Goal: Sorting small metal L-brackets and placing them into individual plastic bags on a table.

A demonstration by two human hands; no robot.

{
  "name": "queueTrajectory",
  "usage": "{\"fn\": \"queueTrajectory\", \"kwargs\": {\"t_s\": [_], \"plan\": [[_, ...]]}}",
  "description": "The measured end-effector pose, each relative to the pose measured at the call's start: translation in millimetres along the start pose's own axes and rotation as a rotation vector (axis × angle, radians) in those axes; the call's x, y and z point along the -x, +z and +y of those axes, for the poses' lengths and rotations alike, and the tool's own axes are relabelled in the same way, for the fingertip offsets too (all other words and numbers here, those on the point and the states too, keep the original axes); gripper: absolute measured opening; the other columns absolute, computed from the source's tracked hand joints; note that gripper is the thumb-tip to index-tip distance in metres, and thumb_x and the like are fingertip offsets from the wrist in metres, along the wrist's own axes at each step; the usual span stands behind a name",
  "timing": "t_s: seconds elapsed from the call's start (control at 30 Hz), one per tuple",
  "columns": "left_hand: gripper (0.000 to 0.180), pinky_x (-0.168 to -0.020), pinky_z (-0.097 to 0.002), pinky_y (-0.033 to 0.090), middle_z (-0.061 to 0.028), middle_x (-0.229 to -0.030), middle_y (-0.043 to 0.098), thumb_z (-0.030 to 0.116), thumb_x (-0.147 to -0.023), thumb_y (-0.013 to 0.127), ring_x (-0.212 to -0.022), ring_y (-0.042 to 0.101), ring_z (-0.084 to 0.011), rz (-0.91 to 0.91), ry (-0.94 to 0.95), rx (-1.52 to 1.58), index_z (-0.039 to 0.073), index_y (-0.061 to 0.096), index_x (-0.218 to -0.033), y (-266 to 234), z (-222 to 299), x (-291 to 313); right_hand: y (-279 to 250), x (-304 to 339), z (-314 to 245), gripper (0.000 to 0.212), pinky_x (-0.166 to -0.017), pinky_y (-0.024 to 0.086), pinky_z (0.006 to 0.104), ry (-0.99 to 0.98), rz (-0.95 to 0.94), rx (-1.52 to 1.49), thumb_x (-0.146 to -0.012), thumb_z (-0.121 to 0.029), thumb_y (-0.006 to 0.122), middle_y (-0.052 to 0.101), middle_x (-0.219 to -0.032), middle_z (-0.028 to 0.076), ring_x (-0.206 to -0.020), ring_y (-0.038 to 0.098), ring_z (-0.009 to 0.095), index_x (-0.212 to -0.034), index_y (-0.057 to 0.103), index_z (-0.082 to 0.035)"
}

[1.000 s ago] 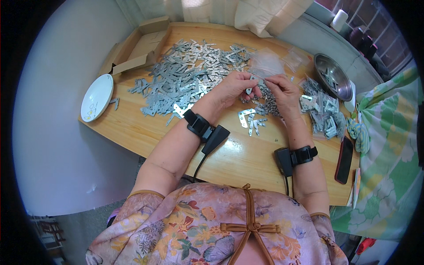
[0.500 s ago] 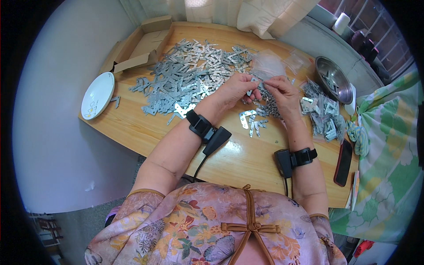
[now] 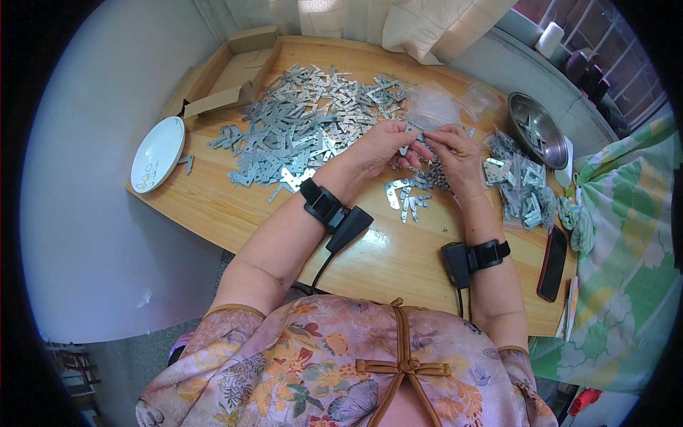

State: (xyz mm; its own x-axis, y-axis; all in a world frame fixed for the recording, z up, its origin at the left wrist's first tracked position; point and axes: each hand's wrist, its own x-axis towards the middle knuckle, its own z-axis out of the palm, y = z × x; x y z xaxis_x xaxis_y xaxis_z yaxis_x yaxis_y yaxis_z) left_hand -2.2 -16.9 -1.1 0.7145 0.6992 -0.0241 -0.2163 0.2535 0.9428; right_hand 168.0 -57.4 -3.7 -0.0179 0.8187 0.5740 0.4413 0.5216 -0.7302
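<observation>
My left hand (image 3: 380, 144) and my right hand (image 3: 455, 153) meet above the middle of the wooden table (image 3: 370, 256). Between their fingertips they pinch a small flat metal piece (image 3: 413, 131). A large heap of silvery metal brackets (image 3: 306, 128) spreads to the left of my left hand. A few loose brackets (image 3: 405, 199) lie just below my hands, and a dark little pile of small parts (image 3: 434, 178) sits under my right hand. Both wrists wear black bands with cabled boxes.
A white plate (image 3: 158, 153) sits at the table's left edge, an open cardboard box (image 3: 228, 71) behind it. Clear plastic bags (image 3: 434, 107) lie at the back, a metal bowl (image 3: 535, 129) and bagged brackets (image 3: 523, 188) to the right, a dark phone (image 3: 553, 263) near the right edge.
Both hands have stayed together over the same spot, with only small finger movements on the piece; the view shifted slightly.
</observation>
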Motion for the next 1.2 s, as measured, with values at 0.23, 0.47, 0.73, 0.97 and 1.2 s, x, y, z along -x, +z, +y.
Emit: {"fn": "queueTrajectory", "kwargs": {"t_s": [0.23, 0.47, 0.73, 0.97, 1.2], "plan": [[0.023, -0.056, -0.0227, 0.05, -0.0118, -0.087, 0.063, 0.022, -0.091, 0.043, -0.066, 0.061, -0.0124, -0.008, -0.08, 0.141, 0.001, 0.05, -0.1, 5.9, 0.2, 0.4, -0.9, 0.2, 5.5, 0.012, -0.065, 0.042, 0.0216, 0.071, -0.005, -0.13, -0.072, 0.0, 0.062, 0.056, -0.08, 0.004, -0.076, 0.054, 0.012, -0.083, 0.066, -0.002], [0.023, -0.049, -0.0193, 0.047, -0.0128, -0.084, 0.063, 0.023, -0.092, 0.04, -0.06, 0.06, -0.0117, 0.084, -0.043, 0.039, 0.002, 0.05, -0.097, 0.8, 0.4, -0.3, -0.6, -0.4, 3.6, 0.01, -0.067, 0.042, 0.0215, 0.103, 0.018, -0.177, -0.073, 0.0, 0.062, 0.057, -0.081, 0.004, -0.078, 0.054, 0.012, -0.082, 0.066, -0.001], [0.024, -0.049, -0.0186, 0.046, -0.0118, -0.083, 0.064, 0.024, -0.092, 0.04, -0.061, 0.06, -0.0115, 0.077, -0.014, -0.025, 0.003, 0.05, -0.096, 2.1, 2.6, 0.9, 2.3, 1.1, 2.0, 0.009, -0.066, 0.041, 0.0216, 0.152, 0.022, -0.206, -0.074, 0.0, 0.061, 0.059, -0.077, 0.004, -0.074, 0.054, 0.011, -0.082, 0.065, -0.001], [0.024, -0.05, -0.0194, 0.046, -0.0117, -0.083, 0.064, 0.024, -0.092, 0.04, -0.061, 0.06, -0.0119, 0.057, -0.026, -0.013, 0.003, 0.05, -0.095, 2.8, 5.2, 2.8, 2.6, 0.2, 2.5, 0.011, -0.067, 0.041, 0.021, 0.14, 0.026, -0.223, -0.074, 0.0, 0.062, 0.058, -0.078, 0.004, -0.075, 0.054, 0.011, -0.084, 0.066, -0.001], [0.022, -0.051, -0.0193, 0.046, -0.0105, -0.079, 0.063, 0.023, -0.092, 0.039, -0.06, 0.059, -0.0109, 0.103, -0.031, -0.065, 0.003, 0.05, -0.091, 6.9, 5.4, 2.8, 2.4, 1.0, 0.4, 0.013, -0.068, 0.041, 0.0204, 0.167, 0.032, -0.247, -0.074, 0.0, 0.062, 0.057, -0.082, 0.004, -0.079, 0.053, 0.012, -0.086, 0.066, -0.001]]}}
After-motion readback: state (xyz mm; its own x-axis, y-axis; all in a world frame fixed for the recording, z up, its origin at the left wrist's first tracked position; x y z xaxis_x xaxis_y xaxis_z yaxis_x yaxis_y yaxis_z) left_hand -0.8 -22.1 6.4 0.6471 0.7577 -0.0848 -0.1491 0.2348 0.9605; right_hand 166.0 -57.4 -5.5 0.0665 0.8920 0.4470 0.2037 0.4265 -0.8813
